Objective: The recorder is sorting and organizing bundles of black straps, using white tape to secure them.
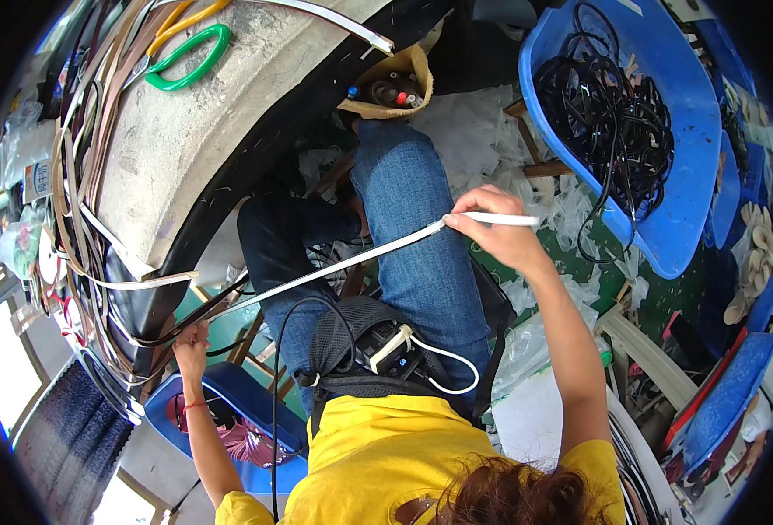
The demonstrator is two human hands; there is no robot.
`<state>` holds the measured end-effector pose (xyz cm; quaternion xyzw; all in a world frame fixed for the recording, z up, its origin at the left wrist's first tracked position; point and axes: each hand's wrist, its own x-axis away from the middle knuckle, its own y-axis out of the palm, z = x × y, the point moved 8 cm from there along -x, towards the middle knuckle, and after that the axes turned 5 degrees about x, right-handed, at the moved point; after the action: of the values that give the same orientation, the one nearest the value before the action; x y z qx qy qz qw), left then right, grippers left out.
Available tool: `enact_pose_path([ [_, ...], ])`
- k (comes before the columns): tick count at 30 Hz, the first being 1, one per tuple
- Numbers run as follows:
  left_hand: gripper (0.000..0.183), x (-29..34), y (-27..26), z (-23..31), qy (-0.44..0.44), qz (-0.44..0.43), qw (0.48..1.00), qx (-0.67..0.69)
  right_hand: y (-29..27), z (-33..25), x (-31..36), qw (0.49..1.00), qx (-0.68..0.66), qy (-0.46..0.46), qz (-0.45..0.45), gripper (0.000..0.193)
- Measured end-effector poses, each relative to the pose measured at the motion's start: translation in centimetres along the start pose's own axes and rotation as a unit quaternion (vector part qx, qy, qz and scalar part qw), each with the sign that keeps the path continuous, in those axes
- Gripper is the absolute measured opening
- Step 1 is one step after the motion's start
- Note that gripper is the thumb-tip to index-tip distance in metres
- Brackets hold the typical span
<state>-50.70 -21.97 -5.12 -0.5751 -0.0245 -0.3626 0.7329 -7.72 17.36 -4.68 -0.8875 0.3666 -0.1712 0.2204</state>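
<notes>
A long white strip [334, 266] is stretched slantwise across my lap, over my jeans. My right hand [498, 229] pinches it over my right thigh, and a white end sticks out to the right past the fingers. Lower on the left, by the table's edge, my left hand [192, 343] is closed around the strip's other stretch. Dark strips [204, 313] run right beside those left fingers; whether they are gripped too is hidden. Several brown, white and black strips [76, 175] hang in a bundle along the table's left side.
Green and orange looped handles [195, 73] lie on the worn table [229, 114]. A paper bag [417, 66] with small items stands beyond my knees. At right, a blue tub [666, 236] holds tangled black cords [609, 122]. A black pouch [338, 350] with a white cable rests on my lap.
</notes>
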Motion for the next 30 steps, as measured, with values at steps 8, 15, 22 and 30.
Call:
enact_pose_path([
  [8, 0.026, 1.1, 1.0, 3.4, 0.072, -0.097, 0.972, 0.202, -3.6, 12.8, 8.3, 0.883, -0.122, 0.345, 0.295, 0.019],
  [15, 0.018, 4.2, 0.2, 11.8, 0.182, -0.110, 0.966, 0.148, -2.1, -5.2, 5.1, 0.967, -0.050, 0.082, 0.237, 0.027],
  [22, 0.015, 13.9, -5.0, 31.8, 0.438, -0.132, 0.869, 0.187, 4.7, -22.7, 3.1, 0.977, -0.078, -0.176, -0.088, 0.039],
  [30, 0.012, 11.4, -5.6, 15.4, 0.257, 0.027, 0.932, 0.254, -5.9, -19.2, 6.1, 0.997, -0.040, -0.072, -0.010, 0.028],
])
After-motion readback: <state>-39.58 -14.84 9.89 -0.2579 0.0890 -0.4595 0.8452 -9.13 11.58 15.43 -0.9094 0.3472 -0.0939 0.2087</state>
